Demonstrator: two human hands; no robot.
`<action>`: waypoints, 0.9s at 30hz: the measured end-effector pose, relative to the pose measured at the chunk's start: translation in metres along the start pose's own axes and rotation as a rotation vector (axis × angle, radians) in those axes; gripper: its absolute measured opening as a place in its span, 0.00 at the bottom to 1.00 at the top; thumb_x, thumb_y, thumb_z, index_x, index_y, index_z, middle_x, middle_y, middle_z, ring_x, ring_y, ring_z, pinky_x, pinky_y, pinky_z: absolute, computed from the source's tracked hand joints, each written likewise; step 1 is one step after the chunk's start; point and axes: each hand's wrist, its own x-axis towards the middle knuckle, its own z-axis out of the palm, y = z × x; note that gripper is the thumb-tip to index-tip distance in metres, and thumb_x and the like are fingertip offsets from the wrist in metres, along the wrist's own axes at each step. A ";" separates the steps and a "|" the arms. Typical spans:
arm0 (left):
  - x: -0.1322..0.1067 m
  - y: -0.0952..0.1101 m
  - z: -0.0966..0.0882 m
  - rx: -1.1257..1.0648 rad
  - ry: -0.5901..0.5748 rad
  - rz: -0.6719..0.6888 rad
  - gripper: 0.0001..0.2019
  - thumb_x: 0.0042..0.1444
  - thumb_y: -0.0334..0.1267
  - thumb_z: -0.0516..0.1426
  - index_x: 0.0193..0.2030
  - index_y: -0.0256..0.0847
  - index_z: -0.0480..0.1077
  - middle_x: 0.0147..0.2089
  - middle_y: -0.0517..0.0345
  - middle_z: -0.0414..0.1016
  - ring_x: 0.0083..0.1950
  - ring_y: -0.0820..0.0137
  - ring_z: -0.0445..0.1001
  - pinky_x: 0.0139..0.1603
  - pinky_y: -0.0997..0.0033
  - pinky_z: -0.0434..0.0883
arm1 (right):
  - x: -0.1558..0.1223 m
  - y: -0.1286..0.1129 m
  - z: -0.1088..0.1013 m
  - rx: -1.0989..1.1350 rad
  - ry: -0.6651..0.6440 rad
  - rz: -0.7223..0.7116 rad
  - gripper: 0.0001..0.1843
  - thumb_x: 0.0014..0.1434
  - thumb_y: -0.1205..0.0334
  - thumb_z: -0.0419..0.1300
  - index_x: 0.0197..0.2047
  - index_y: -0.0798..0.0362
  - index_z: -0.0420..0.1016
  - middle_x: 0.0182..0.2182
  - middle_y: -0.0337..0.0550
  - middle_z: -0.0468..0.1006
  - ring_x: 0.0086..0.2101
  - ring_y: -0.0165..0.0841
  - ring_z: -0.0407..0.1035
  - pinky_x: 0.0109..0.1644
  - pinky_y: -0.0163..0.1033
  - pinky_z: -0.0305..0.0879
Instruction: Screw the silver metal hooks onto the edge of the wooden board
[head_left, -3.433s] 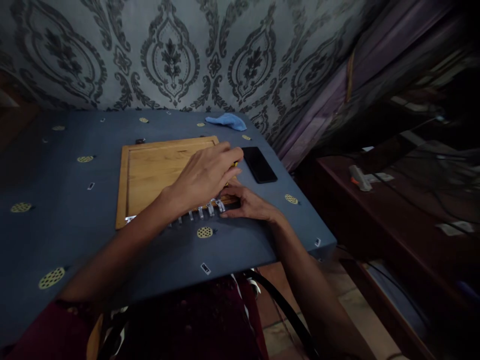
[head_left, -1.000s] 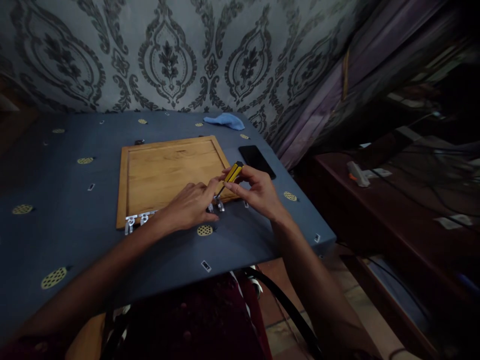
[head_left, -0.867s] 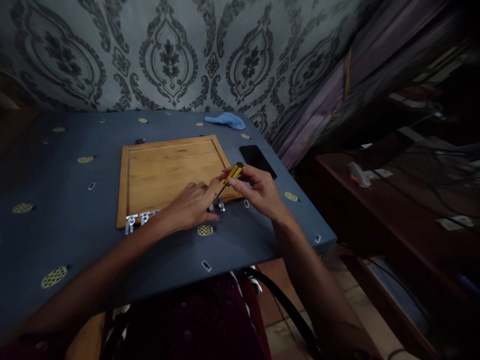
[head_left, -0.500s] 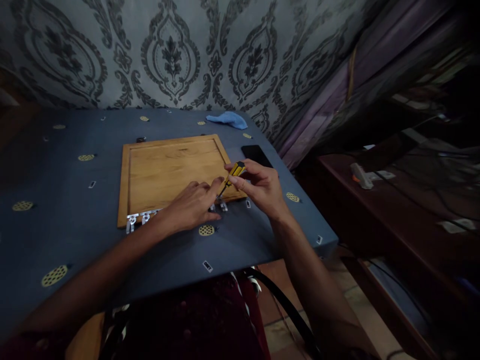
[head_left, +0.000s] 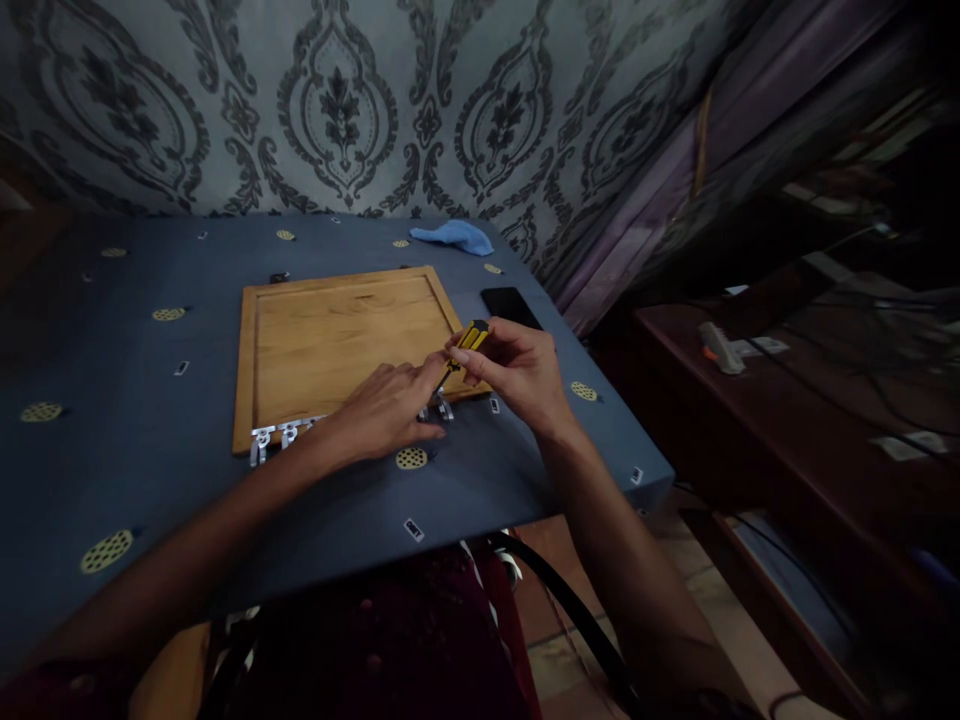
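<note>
A framed wooden board (head_left: 345, 350) lies flat on the table, with a row of silver metal hooks (head_left: 259, 442) along its near edge. My right hand (head_left: 517, 375) grips a small screwdriver (head_left: 471, 340) by its yellow and black handle. Its shaft slants down and left to the hooks at the near right part of the board. My left hand (head_left: 390, 405) rests across the near edge, thumb apart from the fingers, fingertips beside the screwdriver's shaft. It covers the middle hooks, and the screwdriver's tip is hard to make out.
The table has a blue patterned cloth (head_left: 112, 480). A dark phone (head_left: 511, 307) lies right of the board, and a light blue cloth (head_left: 454, 237) lies at the back. A small dark item (head_left: 279, 278) sits behind the board. To the right is a reddish-brown surface (head_left: 750, 400) with cables.
The right hand's fingers have shifted slightly on the screwdriver's handle. The left hand stays at the hooks, and the whole view has moved a little.
</note>
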 end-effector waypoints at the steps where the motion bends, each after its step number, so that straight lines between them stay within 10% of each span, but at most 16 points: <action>1: 0.000 0.000 0.000 -0.003 0.003 0.005 0.36 0.58 0.42 0.64 0.65 0.35 0.51 0.52 0.42 0.77 0.53 0.52 0.76 0.49 0.58 0.70 | 0.000 0.000 0.000 0.024 -0.005 0.006 0.22 0.47 0.44 0.74 0.30 0.53 0.75 0.25 0.36 0.76 0.21 0.25 0.68 0.24 0.33 0.65; 11: 0.000 -0.004 -0.002 -0.027 0.025 0.041 0.34 0.58 0.42 0.63 0.64 0.37 0.50 0.51 0.44 0.78 0.55 0.53 0.77 0.49 0.59 0.71 | -0.002 -0.009 -0.002 0.089 -0.078 -0.006 0.22 0.53 0.43 0.70 0.42 0.52 0.77 0.30 0.38 0.78 0.25 0.27 0.74 0.31 0.34 0.75; 21: 0.000 0.001 -0.003 0.027 0.017 0.019 0.37 0.57 0.42 0.64 0.66 0.33 0.49 0.49 0.43 0.78 0.51 0.53 0.77 0.50 0.57 0.71 | 0.001 -0.004 0.004 0.144 0.050 0.015 0.24 0.46 0.47 0.75 0.31 0.51 0.67 0.31 0.38 0.79 0.21 0.23 0.66 0.21 0.31 0.68; 27: -0.001 -0.001 -0.002 -0.055 0.037 0.040 0.38 0.56 0.41 0.65 0.67 0.35 0.49 0.50 0.43 0.78 0.53 0.52 0.77 0.50 0.57 0.70 | 0.004 -0.009 -0.013 0.100 -0.199 -0.013 0.20 0.56 0.48 0.70 0.46 0.51 0.77 0.33 0.39 0.79 0.26 0.26 0.73 0.32 0.35 0.73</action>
